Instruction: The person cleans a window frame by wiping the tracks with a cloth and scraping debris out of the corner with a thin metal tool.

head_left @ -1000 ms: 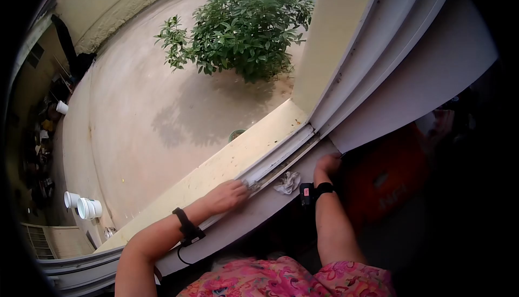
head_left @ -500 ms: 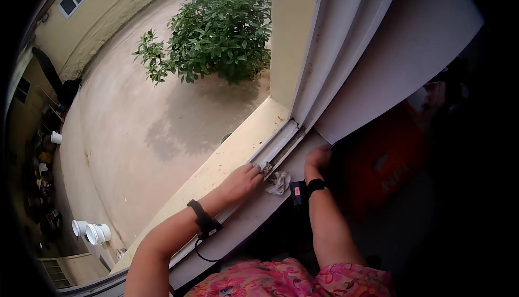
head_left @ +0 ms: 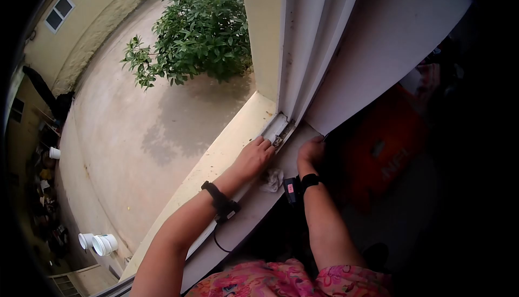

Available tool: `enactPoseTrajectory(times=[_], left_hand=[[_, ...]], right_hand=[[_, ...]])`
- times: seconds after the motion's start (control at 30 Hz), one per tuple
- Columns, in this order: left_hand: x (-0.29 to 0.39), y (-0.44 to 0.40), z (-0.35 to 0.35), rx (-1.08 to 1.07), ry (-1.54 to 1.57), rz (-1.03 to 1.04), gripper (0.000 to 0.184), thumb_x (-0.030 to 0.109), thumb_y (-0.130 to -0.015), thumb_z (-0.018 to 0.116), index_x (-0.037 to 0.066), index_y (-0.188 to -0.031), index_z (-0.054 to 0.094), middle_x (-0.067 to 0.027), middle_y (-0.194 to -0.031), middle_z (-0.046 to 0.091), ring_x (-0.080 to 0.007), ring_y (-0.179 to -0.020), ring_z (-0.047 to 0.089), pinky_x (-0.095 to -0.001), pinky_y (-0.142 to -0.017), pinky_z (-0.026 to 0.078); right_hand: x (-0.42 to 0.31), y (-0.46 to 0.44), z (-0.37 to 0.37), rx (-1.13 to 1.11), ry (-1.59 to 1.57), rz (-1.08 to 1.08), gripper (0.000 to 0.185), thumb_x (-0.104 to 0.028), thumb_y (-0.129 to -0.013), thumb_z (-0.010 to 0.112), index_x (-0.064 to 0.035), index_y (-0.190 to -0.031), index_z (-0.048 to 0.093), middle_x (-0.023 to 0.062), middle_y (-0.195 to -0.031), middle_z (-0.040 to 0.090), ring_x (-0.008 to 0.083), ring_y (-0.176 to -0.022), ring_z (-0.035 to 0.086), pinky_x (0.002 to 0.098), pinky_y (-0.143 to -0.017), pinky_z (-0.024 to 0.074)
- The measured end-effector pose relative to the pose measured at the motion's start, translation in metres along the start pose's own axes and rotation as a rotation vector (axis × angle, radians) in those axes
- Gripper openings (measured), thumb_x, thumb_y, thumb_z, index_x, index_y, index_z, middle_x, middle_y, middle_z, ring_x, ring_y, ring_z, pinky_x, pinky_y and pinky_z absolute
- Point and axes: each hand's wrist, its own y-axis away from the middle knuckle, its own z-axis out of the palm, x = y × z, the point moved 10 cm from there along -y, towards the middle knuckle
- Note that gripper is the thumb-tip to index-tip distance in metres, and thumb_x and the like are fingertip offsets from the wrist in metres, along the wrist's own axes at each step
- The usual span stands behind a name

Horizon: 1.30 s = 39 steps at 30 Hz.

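Note:
My left hand (head_left: 254,157) lies over the window track (head_left: 274,126), its fingers closed and pressed down into the groove. A small piece of dirty crumpled tissue (head_left: 278,140) shows at its fingertips. A larger wad of white tissue (head_left: 272,180) rests on the inner sill (head_left: 241,228), just below my left hand. My right hand (head_left: 310,151) is at the inner edge of the sill, near the foot of the wall. Its fingers are curled, and their tips are in shadow, so what they grip cannot be made out. Both wrists wear black bands with small devices.
The white window frame (head_left: 308,43) rises beyond my hands. Outside are a leafy bush (head_left: 200,29), a concrete yard (head_left: 116,151) and white buckets (head_left: 105,244). Inside, to the right, an orange bag (head_left: 384,145) with lettering lies in shadow.
My left hand has moved along the track toward the frame corner, with the small tissue at its fingertips. The view has shifted slightly. My right hand stays at the sill edge.

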Motion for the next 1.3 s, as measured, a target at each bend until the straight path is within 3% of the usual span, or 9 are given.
enactPoseTrajectory(times=[0.37, 0.43, 0.67, 0.8, 1.03, 1.3], left_hand=[[-0.003, 0.046, -0.041, 0.031, 0.147, -0.134, 0.009, 0.003, -0.067, 0.053, 0.005, -0.076, 0.052, -0.009, -0.077, 0.049, -0.0259, -0.076, 0.047, -0.0331, -0.067, 0.042], [-0.001, 0.073, -0.043, -0.038, 0.135, -0.164, 0.012, 0.002, -0.067, 0.055, 0.005, -0.078, 0.053, -0.0084, -0.077, 0.05, -0.0254, -0.076, 0.047, -0.0322, -0.067, 0.042], [0.024, 0.121, -0.027, -0.246, 0.047, -0.02, 0.019, 0.005, -0.066, 0.052, 0.003, -0.085, 0.055, -0.0088, -0.081, 0.049, -0.0239, -0.077, 0.047, -0.0309, -0.068, 0.043], [0.025, 0.11, -0.019, -0.201, -0.065, -0.051, 0.021, 0.006, -0.067, 0.049, 0.001, -0.087, 0.055, -0.0104, -0.087, 0.049, -0.0248, -0.083, 0.046, -0.0304, -0.074, 0.042], [0.017, 0.086, -0.005, -0.249, -0.041, -0.067, 0.017, 0.006, -0.069, 0.049, 0.001, -0.084, 0.054, -0.0099, -0.083, 0.048, -0.0254, -0.082, 0.046, -0.0309, -0.072, 0.042], [0.016, 0.07, -0.005, -0.181, 0.033, -0.063, 0.012, 0.005, -0.068, 0.046, 0.001, -0.078, 0.05, -0.0111, -0.084, 0.044, -0.0259, -0.081, 0.044, -0.0318, -0.07, 0.042]], right_hand=[[-0.003, 0.004, -0.006, 0.057, -0.064, -0.022, 0.05, -0.036, -0.087, 0.031, 0.0071, -0.088, 0.056, 0.0289, -0.085, 0.058, 0.0421, -0.081, 0.057, 0.046, -0.074, 0.0447], [0.0, 0.003, 0.001, -0.029, -0.032, -0.006, 0.048, -0.036, -0.088, 0.031, 0.0056, -0.097, 0.051, 0.0291, -0.091, 0.057, 0.0419, -0.087, 0.055, 0.0455, -0.077, 0.0443], [0.004, -0.001, 0.009, -0.045, -0.059, 0.005, 0.049, -0.037, -0.089, 0.029, 0.0057, -0.1, 0.05, 0.0298, -0.092, 0.056, 0.0419, -0.089, 0.055, 0.0458, -0.079, 0.0437], [0.002, 0.002, 0.005, -0.064, -0.053, 0.017, 0.048, -0.037, -0.088, 0.03, 0.0058, -0.096, 0.052, 0.0295, -0.09, 0.057, 0.0423, -0.086, 0.055, 0.0458, -0.078, 0.044], [0.005, -0.002, 0.008, -0.042, -0.026, -0.001, 0.046, -0.036, -0.088, 0.032, 0.0046, -0.09, 0.053, 0.0284, -0.086, 0.057, 0.0417, -0.081, 0.057, 0.0456, -0.071, 0.0468], [0.005, -0.001, 0.005, -0.021, -0.06, -0.011, 0.046, -0.036, -0.088, 0.032, 0.0048, -0.088, 0.053, 0.0278, -0.086, 0.057, 0.0417, -0.081, 0.057, 0.0456, -0.07, 0.047]])
